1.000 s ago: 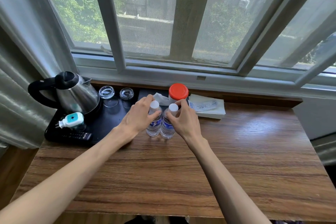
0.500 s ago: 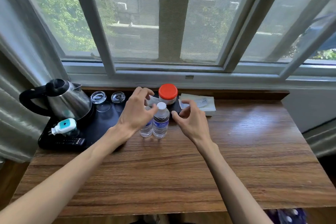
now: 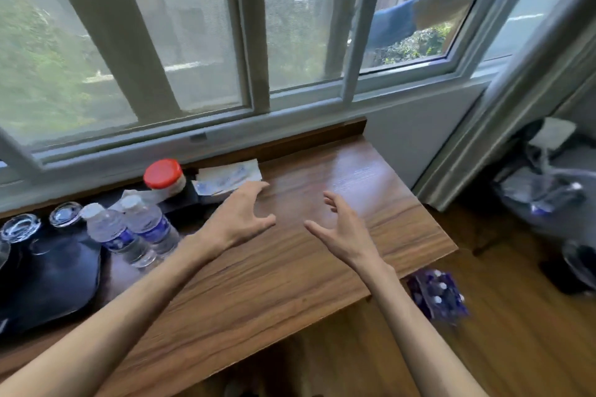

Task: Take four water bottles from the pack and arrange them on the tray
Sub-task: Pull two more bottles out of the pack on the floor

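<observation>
Two small water bottles with white caps and blue labels stand side by side, the left bottle (image 3: 111, 232) and the right bottle (image 3: 148, 226), at the right edge of the black tray (image 3: 54, 280). Whether they rest on the tray or on the wood just beside it is unclear. My left hand (image 3: 240, 219) hovers over the wooden table, right of the bottles, fingers spread and empty. My right hand (image 3: 343, 229) is also open and empty above the table. The plastic-wrapped pack of bottles (image 3: 437, 295) lies on the floor beyond the table's right edge.
A red-lidded jar (image 3: 163, 174) and a folded paper packet (image 3: 227, 177) sit by the window sill. Two upturned glasses (image 3: 64, 214) stand on the tray. The wooden table (image 3: 290, 267) ends at right; dark bags (image 3: 545, 190) lie on the floor there.
Both hands have let go of the two bottles and moved right across the table. The view has swung right, bringing the pack on the floor into sight.
</observation>
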